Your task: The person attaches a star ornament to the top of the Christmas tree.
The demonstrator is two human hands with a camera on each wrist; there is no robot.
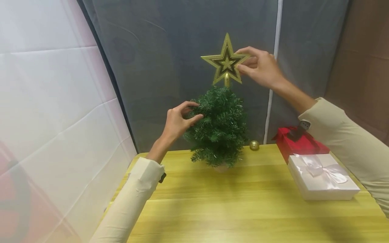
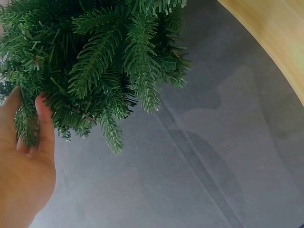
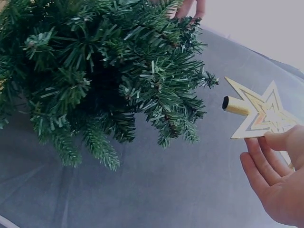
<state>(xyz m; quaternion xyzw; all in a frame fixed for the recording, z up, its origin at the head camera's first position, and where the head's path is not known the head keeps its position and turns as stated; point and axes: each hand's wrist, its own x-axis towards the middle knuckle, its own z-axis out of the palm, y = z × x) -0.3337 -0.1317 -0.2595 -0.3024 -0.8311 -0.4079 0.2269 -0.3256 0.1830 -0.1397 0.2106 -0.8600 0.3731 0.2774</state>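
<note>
Right hand (image 1: 261,67) pinches star (image 1: 227,63) by one arm, just above tree (image 1: 218,125), tube (image 3: 239,106) apart from branches. Left hand (image 1: 177,122) curled round branch tip at tree's left. Tree near table's (image 1: 188,216) far edge, open room in front, white box (image 1: 322,194) right

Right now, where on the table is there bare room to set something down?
On the table, the widest patch lies in front of the Christmas tree and left of the white gift box. A smaller patch lies between tree and left sleeve. Crowding is at right, where the red gift box sits close behind the white one.
</note>
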